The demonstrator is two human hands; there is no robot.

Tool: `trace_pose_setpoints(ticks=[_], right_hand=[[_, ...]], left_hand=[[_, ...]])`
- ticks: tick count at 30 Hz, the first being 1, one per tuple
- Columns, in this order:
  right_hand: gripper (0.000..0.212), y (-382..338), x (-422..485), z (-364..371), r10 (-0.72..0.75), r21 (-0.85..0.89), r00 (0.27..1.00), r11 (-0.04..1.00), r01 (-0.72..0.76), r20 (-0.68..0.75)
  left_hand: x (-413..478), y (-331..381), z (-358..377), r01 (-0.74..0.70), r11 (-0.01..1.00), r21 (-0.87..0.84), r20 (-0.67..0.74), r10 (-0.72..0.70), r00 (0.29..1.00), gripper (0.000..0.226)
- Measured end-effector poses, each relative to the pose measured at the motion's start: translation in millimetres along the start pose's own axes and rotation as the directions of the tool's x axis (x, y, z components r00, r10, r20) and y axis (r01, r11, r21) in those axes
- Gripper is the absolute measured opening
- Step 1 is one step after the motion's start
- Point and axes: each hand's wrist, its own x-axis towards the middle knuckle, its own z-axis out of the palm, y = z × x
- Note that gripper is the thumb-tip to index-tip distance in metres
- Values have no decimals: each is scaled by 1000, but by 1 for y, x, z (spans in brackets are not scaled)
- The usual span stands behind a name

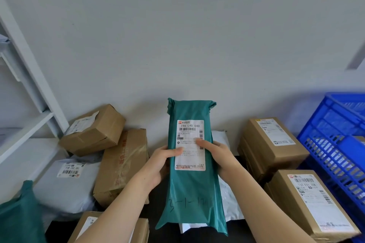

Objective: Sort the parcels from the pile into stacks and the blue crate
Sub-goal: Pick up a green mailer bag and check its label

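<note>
I see both hands holding up one long green parcel [192, 193], end-on over the middle of the dark tabletop [54, 232] and clear of everything below. The left grip [160, 163] is closed around the parcel's left edge, thumb pressed on the white shipping label [190, 145]. The right grip [217, 156] clasps the right edge the same way, its thumb lying across the label's barcode side. The label faces me and reads 746 L40 040. Dark handwriting runs across the film nearer me.

The blue crate [324, 134] stands at the tabletop's right edge. Through its lattice wall I make out pale, labelled packets inside, but I cannot count them or tell how they lie.

Just left of the crate, toward the far right corner, a stack of brown boxes [270, 140] sits with a label on top. Another labelled brown box [314, 203] lies nearer me along the right edge.

On the left side is the loose pile. A tilted cardboard box [92, 130] leans on a taped brown carton [122, 163], and a grey mailer [67, 183] lies beside that. A second green bag [17, 217] is at the near left corner. One more box [110, 229] shows at the near edge under my left forearm. A white mailer [229, 199] lies flat beneath the held parcel. White shelving [29, 85] rises at the left.
</note>
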Motion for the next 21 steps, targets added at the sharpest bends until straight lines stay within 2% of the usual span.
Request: trace_pose_setpoints(ticks=[6,7,10,11,16,21], right_hand=[[35,-4,-3,-3,-7,56,1000,998,8,-26],[33,-6,-3,-4,-14,75,999,997,18,-44],[25,-10,-1,-6,-46,124,992,990,60,-115],[25,-11,0,-7,-51,123,990,990,67,-132],[28,-10,3,-12,-21,90,994,995,31,-111],[35,-6,3,-16,-10,62,999,998,13,-49]], left_hand=[[-1,-1,6,-17,998,67,51,14,999,28],[-2,-3,4,-11,994,108,69,3,998,35],[-3,-10,2,39,964,262,124,-73,990,73],[-3,-13,2,49,961,271,132,-87,987,77],[-3,-14,5,63,972,225,111,-89,990,60],[0,-15,1,64,963,262,106,-94,990,65]])
